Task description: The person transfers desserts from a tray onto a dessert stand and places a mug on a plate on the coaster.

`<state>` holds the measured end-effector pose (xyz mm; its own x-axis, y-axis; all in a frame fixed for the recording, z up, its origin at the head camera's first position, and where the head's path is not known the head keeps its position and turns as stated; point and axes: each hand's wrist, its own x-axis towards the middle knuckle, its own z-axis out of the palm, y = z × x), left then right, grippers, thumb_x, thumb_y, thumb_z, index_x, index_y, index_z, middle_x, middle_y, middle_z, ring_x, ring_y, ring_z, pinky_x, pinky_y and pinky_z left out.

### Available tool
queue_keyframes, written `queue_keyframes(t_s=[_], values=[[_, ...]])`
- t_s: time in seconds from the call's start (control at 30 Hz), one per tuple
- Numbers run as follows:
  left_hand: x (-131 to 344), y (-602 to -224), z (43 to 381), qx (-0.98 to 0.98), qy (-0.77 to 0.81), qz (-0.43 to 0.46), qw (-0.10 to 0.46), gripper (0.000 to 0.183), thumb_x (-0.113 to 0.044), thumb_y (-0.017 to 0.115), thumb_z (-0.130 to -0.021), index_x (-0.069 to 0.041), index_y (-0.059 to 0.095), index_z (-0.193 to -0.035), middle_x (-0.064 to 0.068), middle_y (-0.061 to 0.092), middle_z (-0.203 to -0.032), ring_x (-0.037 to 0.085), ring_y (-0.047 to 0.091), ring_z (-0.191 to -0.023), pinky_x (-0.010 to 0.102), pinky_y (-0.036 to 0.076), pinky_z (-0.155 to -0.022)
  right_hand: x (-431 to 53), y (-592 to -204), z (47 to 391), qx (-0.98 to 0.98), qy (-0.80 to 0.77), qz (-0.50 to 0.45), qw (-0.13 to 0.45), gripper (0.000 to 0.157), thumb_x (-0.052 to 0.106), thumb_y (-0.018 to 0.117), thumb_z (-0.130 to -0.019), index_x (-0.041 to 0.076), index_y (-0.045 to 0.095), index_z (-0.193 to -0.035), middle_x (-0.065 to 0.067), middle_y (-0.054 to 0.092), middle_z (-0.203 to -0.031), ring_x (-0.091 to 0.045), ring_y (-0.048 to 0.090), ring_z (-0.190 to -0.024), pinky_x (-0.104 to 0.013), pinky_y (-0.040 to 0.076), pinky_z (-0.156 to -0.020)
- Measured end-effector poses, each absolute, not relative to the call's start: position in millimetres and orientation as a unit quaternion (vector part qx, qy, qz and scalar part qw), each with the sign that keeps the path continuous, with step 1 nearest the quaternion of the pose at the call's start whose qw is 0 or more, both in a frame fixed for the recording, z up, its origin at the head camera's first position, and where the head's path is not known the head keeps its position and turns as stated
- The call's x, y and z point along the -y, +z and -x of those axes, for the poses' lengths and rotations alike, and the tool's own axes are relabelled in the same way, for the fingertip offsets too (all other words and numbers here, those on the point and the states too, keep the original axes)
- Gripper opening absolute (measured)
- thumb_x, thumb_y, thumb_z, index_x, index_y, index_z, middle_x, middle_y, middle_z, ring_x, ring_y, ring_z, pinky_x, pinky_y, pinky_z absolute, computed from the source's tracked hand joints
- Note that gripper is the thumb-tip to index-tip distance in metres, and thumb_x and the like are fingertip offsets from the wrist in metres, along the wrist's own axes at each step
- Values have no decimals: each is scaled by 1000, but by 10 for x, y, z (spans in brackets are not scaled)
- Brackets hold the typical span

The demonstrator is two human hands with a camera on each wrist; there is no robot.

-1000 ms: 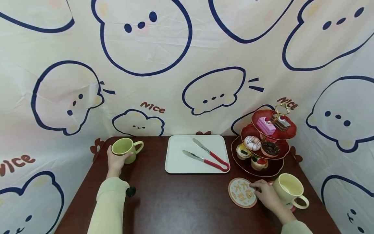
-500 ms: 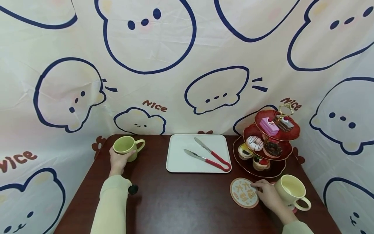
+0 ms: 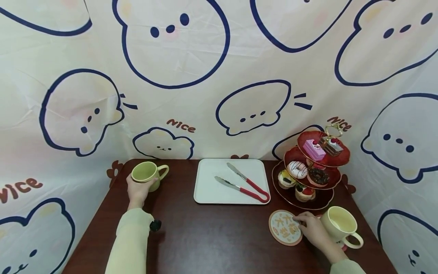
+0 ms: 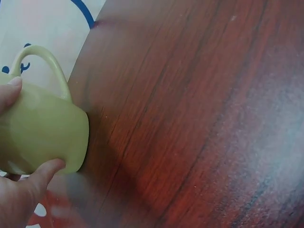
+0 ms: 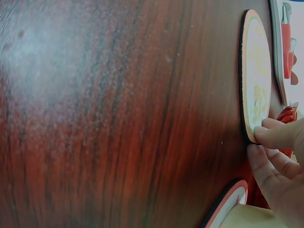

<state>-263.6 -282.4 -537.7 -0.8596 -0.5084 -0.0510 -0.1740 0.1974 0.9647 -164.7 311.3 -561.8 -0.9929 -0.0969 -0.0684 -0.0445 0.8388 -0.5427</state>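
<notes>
At the far left of the table, my left hand [image 3: 138, 190] grips a green mug [image 3: 145, 173] around its body; the handle points right. In the left wrist view the thumb lies against the wall of the green mug [image 4: 42, 128], which stands upright. On the right, my right hand [image 3: 313, 230] pinches the near-right edge of a round coaster [image 3: 284, 228] with an orange rim. The right wrist view shows the thumb on top of the coaster [image 5: 256, 71] and fingers at its edge. Beside this hand, a pale yellow mug [image 3: 338, 222] stands on a second, pink-rimmed coaster [image 5: 230, 204], mostly hidden.
A white tray [image 3: 208, 190] at the back middle bears red-handled tongs [image 3: 251, 194]. To its right, a three-tier red stand [image 3: 319, 203] holds cakes, donuts and tarts. A patterned cloth [image 3: 191, 102] hangs behind the dark wooden table [image 3: 212, 239].
The view has shifted slightly. Both hands keep their holds, and the mugs and coaster show no clear movement on the table.
</notes>
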Motion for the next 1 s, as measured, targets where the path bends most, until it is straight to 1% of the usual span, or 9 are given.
queue_keyframes(t_s=[0.13, 0.23, 0.47, 0.6, 0.7, 0.8, 0.9, 1.0], values=[[2838, -5375, 2604, 766, -583, -228, 147, 105, -13, 85, -82, -2, 15, -159, 28, 31, -156, 43, 33, -142, 58, 30, -116, -3106, -5616, 1652, -957, -282, 37, 51, 25, -6, 70, -87, -1, 77, -111, -12, 62, -106, -18, 55, -82, -33, 46, -64], [2852, -5360, 2588, 768, -581, -226, 148, 106, -16, 85, -82, -2, 15, -159, 27, 31, -156, 43, 33, -142, 58, 30, -116, -3108, -5610, 1654, -958, -279, 39, 54, 25, -6, 71, -88, 0, 77, -111, -12, 62, -106, -17, 54, -82, -31, 45, -64], [2888, -5297, 2548, 771, -582, -213, 145, 110, -19, 88, -81, -4, 14, -161, 26, 31, -157, 41, 32, -143, 57, 29, -117, -3127, -5583, 1652, -955, -288, 43, 62, 24, 0, 73, -89, -2, 75, -113, -11, 61, -106, -17, 53, -82, -31, 46, -65], [2907, -5253, 2513, 770, -584, -214, 142, 112, -19, 89, -80, -4, 13, -161, 25, 29, -159, 41, 31, -143, 57, 28, -117, -3149, -5583, 1658, -954, -291, 45, 66, 25, 4, 73, -91, -2, 74, -115, -13, 62, -110, -17, 57, -84, -32, 48, -67], [2918, -5216, 2495, 776, -577, -215, 136, 113, -20, 89, -80, -5, 13, -162, 25, 28, -160, 41, 30, -144, 58, 27, -118, -3167, -5576, 1663, -953, -291, 47, 67, 27, 7, 74, -91, -2, 74, -117, -16, 63, -114, -20, 61, -89, -35, 52, -70], [2929, -5183, 2484, 782, -570, -214, 132, 112, -22, 89, -81, -4, 13, -162, 25, 28, -160, 42, 30, -144, 59, 28, -117, -3182, -5559, 1669, -952, -295, 52, 69, 29, 9, 73, -92, -3, 72, -119, -20, 63, -119, -27, 65, -96, -42, 55, -76], [2940, -5153, 2473, 785, -569, -208, 131, 111, -23, 88, -81, -4, 13, -162, 25, 28, -160, 42, 31, -144, 59, 29, -117, -3183, -5532, 1661, -950, -299, 55, 72, 31, 11, 73, -93, -3, 71, -120, -23, 63, -122, -35, 66, -103, -49, 56, -82], [2950, -5132, 2452, 784, -572, -202, 130, 112, -23, 89, -81, -4, 14, -162, 25, 29, -160, 42, 31, -144, 59, 29, -116, -3172, -5507, 1637, -948, -302, 58, 75, 32, 12, 72, -94, -3, 71, -122, -24, 63, -125, -40, 64, -109, -53, 55, -87]])
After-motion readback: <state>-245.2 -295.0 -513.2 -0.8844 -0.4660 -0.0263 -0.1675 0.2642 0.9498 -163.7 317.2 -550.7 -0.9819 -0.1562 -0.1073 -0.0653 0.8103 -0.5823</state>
